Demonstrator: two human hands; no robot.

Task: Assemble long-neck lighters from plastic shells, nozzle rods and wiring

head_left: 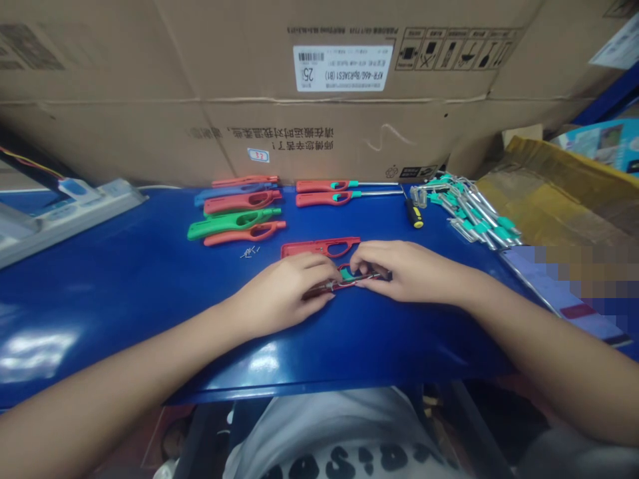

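On a glossy blue metal workbench (409, 352), backed by a large brown cardboard carton (339, 140), a heap of steel rods with teal fittings (469, 209) is piled at the right, and a yellow-and-black screwdriver (413, 214) is laid beside it. Red and green plastic lighter shells (232, 223) are lined up at the back left, and a loose red plastic shell (319, 247) is placed just beyond the hands. Near the bench's middle, a red lighter shell with a thin metal rod (344, 281) is held, its long axis running sideways and rising slightly to the right; which end is the front cannot be told. The fingers of the left hand (284, 293) are pressed together and curled over its left end. The fingers of the right hand (404, 269) are closed together, pinching its right end.
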